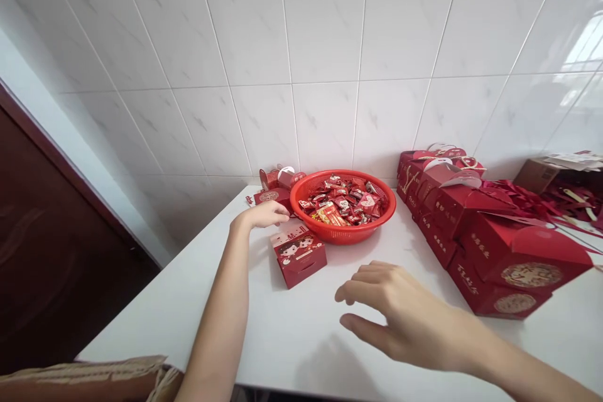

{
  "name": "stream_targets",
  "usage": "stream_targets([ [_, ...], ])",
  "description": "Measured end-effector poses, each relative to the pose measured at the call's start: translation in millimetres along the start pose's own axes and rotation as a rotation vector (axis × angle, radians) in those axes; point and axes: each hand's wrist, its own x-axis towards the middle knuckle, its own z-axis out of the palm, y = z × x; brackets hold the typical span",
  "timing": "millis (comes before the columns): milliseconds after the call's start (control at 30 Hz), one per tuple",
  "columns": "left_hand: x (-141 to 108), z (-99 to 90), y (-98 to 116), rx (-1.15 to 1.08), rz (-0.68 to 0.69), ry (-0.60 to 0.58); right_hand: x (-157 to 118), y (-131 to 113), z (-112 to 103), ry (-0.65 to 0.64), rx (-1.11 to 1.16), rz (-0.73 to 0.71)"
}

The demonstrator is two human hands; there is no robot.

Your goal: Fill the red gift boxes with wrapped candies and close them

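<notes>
Above the white table, my right hand [393,304] is open, with its thumb apart from the curved fingers and nothing between them. My left hand [264,215] reaches to the far left part of the table, its fingers stretched toward the red basket; I cannot tell whether they touch anything. Just in front of that hand stands a red cardboard gift box [299,256] printed with two cartoon figures. The round red plastic basket [343,235] beside it holds many candies [342,201] in mostly red wrappers. More red gift boxes [274,191] sit behind my left hand, partly hidden.
Stacked red gift boxes [475,232] line the right side, with red ribbons [532,195] and an open cardboard carton [539,173] behind them. A tiled wall [325,119] closes off the back. Brown cardboard [85,377] lies at the lower left, below the table edge.
</notes>
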Motion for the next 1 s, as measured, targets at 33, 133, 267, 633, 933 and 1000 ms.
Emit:
stream_targets([
  [33,2.4,1.6,-3.1,0.038,-0.032,-0.026,6.8,7.6,12.3,-0.043,0.006,0.043],
  [133,9.2,6.6,-9.1,0.093,-0.078,-0.051,23.7,32.9,37.1,-0.074,0.132,0.206],
  [267,16.7,13.1,-16.2,0.106,-0.139,-0.107,39.9,55.1,56.8,-0.019,0.259,0.315],
  [633,18.9,22.7,-21.0,0.034,-0.166,-0.308,45.5,73.0,89.7,0.041,0.368,0.424],
  [933,-23.6,-13.6,12.6,-0.156,0.023,-0.302,21.6,85.3,88.6,0.135,0.593,0.415],
  [1000,-39.0,-21.6,27.0,-0.219,0.129,-0.331,18.7,87.1,87.9,0.137,0.639,0.401],
])
